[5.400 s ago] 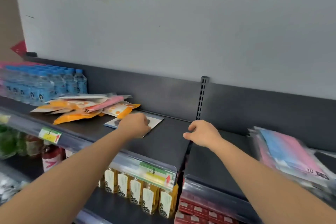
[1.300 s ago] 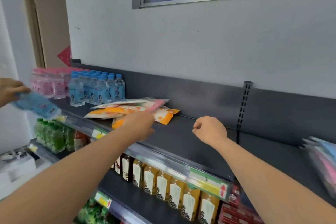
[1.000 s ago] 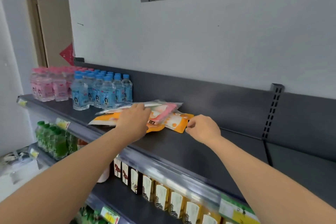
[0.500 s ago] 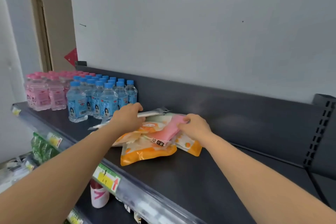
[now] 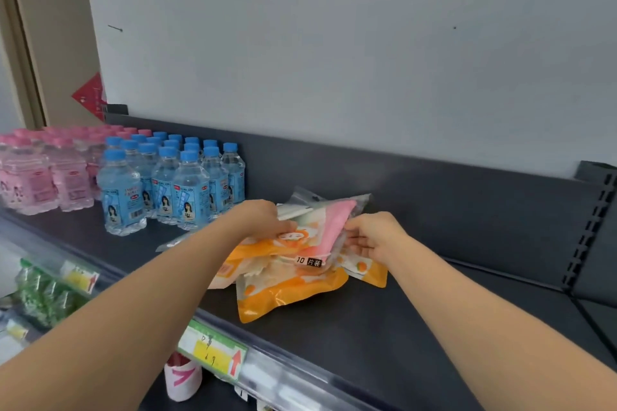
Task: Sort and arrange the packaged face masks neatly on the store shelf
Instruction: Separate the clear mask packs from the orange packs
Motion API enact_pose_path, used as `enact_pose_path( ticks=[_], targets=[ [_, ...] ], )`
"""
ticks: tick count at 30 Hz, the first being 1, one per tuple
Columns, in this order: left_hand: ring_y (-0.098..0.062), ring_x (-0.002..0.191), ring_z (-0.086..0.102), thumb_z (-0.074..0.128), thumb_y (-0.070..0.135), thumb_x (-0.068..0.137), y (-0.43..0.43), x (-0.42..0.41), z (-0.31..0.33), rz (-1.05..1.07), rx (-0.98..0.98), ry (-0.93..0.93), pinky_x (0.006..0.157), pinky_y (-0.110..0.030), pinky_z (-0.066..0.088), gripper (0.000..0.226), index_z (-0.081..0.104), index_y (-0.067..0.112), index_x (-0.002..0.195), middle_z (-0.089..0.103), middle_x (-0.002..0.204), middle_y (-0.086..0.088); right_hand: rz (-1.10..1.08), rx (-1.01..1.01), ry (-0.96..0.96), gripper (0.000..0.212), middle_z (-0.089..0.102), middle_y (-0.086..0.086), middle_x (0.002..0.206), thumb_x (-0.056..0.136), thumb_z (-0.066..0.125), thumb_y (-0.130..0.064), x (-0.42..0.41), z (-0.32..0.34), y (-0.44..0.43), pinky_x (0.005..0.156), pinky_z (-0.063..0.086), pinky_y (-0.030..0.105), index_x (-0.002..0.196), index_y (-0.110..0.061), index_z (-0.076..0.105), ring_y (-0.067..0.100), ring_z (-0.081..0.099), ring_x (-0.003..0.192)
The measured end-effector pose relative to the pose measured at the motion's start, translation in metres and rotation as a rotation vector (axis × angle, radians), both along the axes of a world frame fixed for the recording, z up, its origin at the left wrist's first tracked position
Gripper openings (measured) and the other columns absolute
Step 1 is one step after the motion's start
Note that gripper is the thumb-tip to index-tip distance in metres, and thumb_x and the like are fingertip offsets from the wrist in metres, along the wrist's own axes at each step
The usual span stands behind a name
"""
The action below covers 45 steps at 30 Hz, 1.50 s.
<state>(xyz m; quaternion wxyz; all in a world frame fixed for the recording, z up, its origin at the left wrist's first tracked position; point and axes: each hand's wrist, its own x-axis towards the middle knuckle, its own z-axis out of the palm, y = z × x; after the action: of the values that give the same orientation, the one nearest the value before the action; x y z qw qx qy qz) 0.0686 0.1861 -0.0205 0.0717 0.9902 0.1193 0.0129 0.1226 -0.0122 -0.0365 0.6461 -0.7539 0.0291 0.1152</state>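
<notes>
Both my grips, left hand point(image 5: 263, 218) and right hand point(image 5: 374, 237), clamp the pink mask pack point(image 5: 334, 223); a hasty pull could drag orange packs point(image 5: 287, 294) off the shelf point(image 5: 367, 337).

"10 片装" on the black label point(image 5: 309, 261) of the pink mask pack point(image 5: 334, 227); red arrow on the price tag point(image 5: 213, 352)

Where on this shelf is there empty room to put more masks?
The dark shelf is bare right of the mask packs up to the slotted post, and in a strip before the blue-capped bottles. Crowded: the bottles at the left, and the pile, gripped by left hand and right hand.
</notes>
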Motion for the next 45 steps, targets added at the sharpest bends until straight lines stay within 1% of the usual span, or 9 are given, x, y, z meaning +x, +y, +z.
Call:
enact_pose_path(
  ticks=[8,13,17,20,24,30,35,39,45],
  targets=[
    [-0.026,0.073,0.054,0.045,0.004,0.091,-0.030,-0.005,0.011,-0.022,0.405,-0.365,0.058,-0.032,0.039,0.022,0.063,0.011,0.102,0.065,0.092,-0.006,-0.294,0.078,-0.204,0.009,0.055,0.009,0.074,0.088,0.048,-0.007,0.003,-0.001,-0.012,0.056,0.040,0.033,0.083,-0.007,0.056,0.024,0.053,0.066],
    [-0.025,0.066,0.057,0.042,0.032,0.096,-0.075,0.008,0.031,-0.176,-0.052,-0.550,0.058,-0.030,0.044,0.034,0.056,0.011,0.072,0.063,0.075,-0.003,-0.247,0.270,-0.209,0.015,0.055,0.007,0.068,0.088,0.044,-0.011,-0.006,0.011,-0.015,0.048,0.042,0.031,0.076,-0.012,0.053,0.020,0.052,0.055],
    [-0.017,0.071,0.065,0.046,0.038,0.098,-0.092,0.003,0.028,-0.415,-0.498,-0.319,0.079,-0.039,0.055,0.042,0.070,0.006,0.088,0.069,0.079,-0.002,-0.094,0.401,-0.055,0.059,0.073,0.012,0.096,0.073,0.068,-0.062,-0.008,0.019,-0.018,0.078,0.060,0.045,0.107,-0.015,0.062,0.030,0.072,0.084],
    [-0.014,0.097,0.066,0.051,0.022,0.098,-0.079,-0.004,0.028,-0.471,-0.738,-0.202,0.093,-0.032,0.051,0.025,0.073,0.013,0.104,0.072,0.105,0.001,-0.145,0.285,-0.042,0.048,0.073,0.016,0.100,0.077,0.077,-0.026,-0.005,0.010,-0.020,0.084,0.058,0.053,0.117,-0.006,0.063,0.035,0.072,0.087],
    [-0.021,0.104,0.060,0.046,0.023,0.097,-0.011,0.001,0.019,-0.057,-0.233,-0.298,0.095,-0.035,0.047,0.025,0.066,0.018,0.110,0.067,0.118,-0.003,-0.186,0.316,-0.112,0.025,0.070,0.017,0.102,0.089,0.065,-0.005,-0.008,0.015,-0.026,0.075,0.059,0.042,0.114,-0.002,0.061,0.032,0.070,0.087],
    [-0.031,0.125,0.049,0.032,0.057,0.099,0.016,-0.019,-0.008,0.050,0.046,0.237,0.103,-0.039,0.038,0.060,0.029,0.025,0.150,0.049,0.140,-0.016,-0.229,0.292,-0.331,0.023,0.070,0.008,0.103,0.090,0.062,-0.008,-0.016,0.029,-0.025,0.075,0.059,0.038,0.113,-0.011,0.062,0.025,0.070,0.088],
    [-0.021,0.073,0.055,0.052,0.019,0.090,-0.006,-0.006,-0.006,0.046,0.167,-0.049,0.062,-0.031,0.045,0.012,0.056,0.011,0.083,0.053,0.073,-0.001,-0.199,0.185,-0.339,0.016,0.070,0.008,0.104,0.089,0.062,-0.012,-0.017,0.029,-0.027,0.079,0.060,0.044,0.104,-0.017,0.060,0.025,0.070,0.088],
    [-0.019,0.054,0.051,0.042,0.054,0.096,-0.024,0.003,0.010,0.122,-0.005,-0.324,0.049,-0.027,0.042,0.055,0.063,0.006,0.081,0.054,0.064,-0.003,-0.154,0.209,-0.194,0.024,0.070,0.016,0.104,0.090,0.057,-0.006,-0.018,0.028,-0.038,0.082,0.058,0.046,0.114,-0.008,0.060,0.032,0.069,0.089],
    [-0.025,0.066,0.063,0.048,0.034,0.092,-0.087,-0.002,0.028,-0.191,-0.328,-0.487,0.058,-0.030,0.049,0.032,0.063,0.012,0.072,0.061,0.066,-0.004,-0.136,0.302,-0.113,0.038,0.070,0.015,0.106,0.093,0.059,-0.040,-0.020,0.025,-0.036,0.091,0.055,0.048,0.120,-0.013,0.060,0.032,0.068,0.096]
  ],
)
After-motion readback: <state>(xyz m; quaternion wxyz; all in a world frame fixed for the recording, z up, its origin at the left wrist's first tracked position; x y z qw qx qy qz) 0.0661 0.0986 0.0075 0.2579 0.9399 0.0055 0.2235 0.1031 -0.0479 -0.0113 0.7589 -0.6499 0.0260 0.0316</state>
